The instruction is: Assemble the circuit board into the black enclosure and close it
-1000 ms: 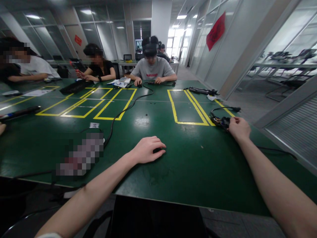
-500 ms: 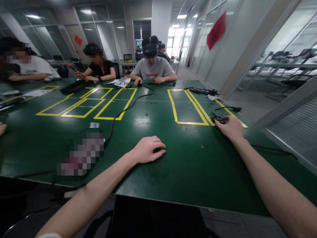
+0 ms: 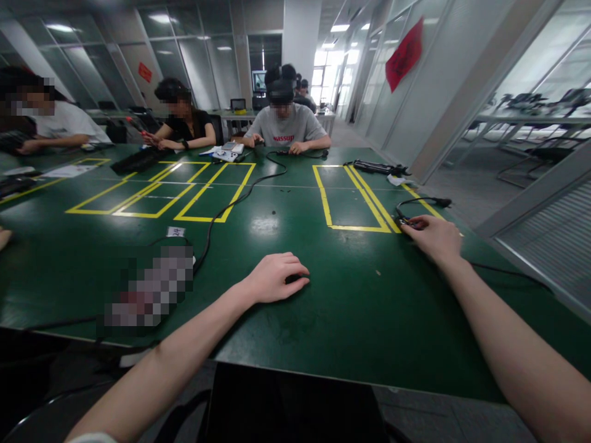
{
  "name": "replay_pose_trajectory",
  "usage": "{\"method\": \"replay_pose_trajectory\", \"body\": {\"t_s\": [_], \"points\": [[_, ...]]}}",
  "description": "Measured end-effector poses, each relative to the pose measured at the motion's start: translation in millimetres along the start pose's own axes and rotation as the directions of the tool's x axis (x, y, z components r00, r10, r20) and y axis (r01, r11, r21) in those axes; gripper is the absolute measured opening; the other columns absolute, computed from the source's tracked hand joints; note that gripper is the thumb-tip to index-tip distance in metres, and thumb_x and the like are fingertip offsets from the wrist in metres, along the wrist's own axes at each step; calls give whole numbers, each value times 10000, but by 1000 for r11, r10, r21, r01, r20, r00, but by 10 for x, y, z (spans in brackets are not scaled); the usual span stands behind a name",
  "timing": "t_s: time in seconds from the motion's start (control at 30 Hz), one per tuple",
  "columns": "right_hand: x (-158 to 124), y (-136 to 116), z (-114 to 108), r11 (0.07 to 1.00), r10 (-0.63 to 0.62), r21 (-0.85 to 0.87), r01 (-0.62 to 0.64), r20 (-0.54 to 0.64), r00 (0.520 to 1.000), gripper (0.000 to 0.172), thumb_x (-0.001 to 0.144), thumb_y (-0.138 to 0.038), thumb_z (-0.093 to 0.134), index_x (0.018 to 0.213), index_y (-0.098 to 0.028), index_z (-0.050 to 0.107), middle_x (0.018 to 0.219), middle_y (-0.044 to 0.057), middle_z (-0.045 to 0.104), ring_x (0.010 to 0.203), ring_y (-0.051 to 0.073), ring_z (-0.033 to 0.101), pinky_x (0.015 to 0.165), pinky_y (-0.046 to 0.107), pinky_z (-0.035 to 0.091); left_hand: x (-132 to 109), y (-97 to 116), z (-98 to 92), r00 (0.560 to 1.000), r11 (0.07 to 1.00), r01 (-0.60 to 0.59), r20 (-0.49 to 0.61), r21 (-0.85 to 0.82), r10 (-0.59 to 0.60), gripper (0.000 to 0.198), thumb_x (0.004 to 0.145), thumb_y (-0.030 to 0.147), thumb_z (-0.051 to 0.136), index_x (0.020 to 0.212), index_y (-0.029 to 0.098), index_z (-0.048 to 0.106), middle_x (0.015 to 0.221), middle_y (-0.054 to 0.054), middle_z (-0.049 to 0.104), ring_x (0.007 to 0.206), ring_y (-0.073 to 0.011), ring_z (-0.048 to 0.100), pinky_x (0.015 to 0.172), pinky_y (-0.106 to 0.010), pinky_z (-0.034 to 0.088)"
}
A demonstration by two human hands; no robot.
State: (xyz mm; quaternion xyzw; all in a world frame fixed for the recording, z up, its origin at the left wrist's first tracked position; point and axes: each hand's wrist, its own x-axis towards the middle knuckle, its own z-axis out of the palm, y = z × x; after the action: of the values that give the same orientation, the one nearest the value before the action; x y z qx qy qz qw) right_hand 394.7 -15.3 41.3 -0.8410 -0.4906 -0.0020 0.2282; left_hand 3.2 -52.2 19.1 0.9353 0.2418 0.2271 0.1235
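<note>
My left hand (image 3: 275, 278) rests on the green table (image 3: 351, 307) near the middle, fingers curled over a small dark thing (image 3: 292, 280) that I cannot make out. Far to the right, my right hand (image 3: 434, 239) lies with its fingers closed over a small black device (image 3: 407, 223), most of which is hidden under the palm. A thin black cable (image 3: 418, 200) loops from the device to a plug end (image 3: 443, 202) near the table's right edge.
Yellow tape rectangles (image 3: 351, 203) mark the table. A black cable (image 3: 231, 206) runs across the middle to a blurred object (image 3: 148, 292) at the left. A long black tool (image 3: 376, 167) and a paper scrap (image 3: 396, 180) lie far right. Three people sit across the table.
My right hand has slid forward and left onto the black device, which now sits mostly under it. My left hand has stayed still.
</note>
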Motion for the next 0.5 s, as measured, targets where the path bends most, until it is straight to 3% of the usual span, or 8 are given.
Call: {"method": "replay_pose_trajectory", "body": {"t_s": [0.2, 0.4, 0.5], "points": [[2, 29, 61, 974, 47, 221, -39, -33, 998, 180, 776, -272, 714, 924, -181, 669, 935, 93, 720, 828, 241, 631, 673, 315, 408, -4, -1, 2, 1000, 1000, 4, -2, -7, -4, 224, 1000, 313, 555, 992, 181, 736, 939, -60, 749, 868, -176, 680, 805, -296, 543], [7, 35, 109, 950, 10, 311, 17, -85, 996, 205, 747, -244, 704, 907, -207, 581, 884, 66, 664, 820, 224, 603, 733, 309, 434, -2, 1, -5, 1000, 1000, -2, -3, -5, 2, 196, 994, 292, 576, 973, 176, 733, 925, -54, 746, 864, -175, 682, 786, -287, 536], [28, 65, 99, 949, 48, 315, 7, -166, 985, 207, 770, -290, 677, 930, -209, 572, 911, 91, 675, 838, 243, 620, 765, 324, 463, -4, 2, -9, 1000, 1000, 7, 3, -8, -7, 215, 1002, 312, 564, 979, 184, 735, 928, -54, 745, 872, -176, 682, 798, -292, 541]]}}
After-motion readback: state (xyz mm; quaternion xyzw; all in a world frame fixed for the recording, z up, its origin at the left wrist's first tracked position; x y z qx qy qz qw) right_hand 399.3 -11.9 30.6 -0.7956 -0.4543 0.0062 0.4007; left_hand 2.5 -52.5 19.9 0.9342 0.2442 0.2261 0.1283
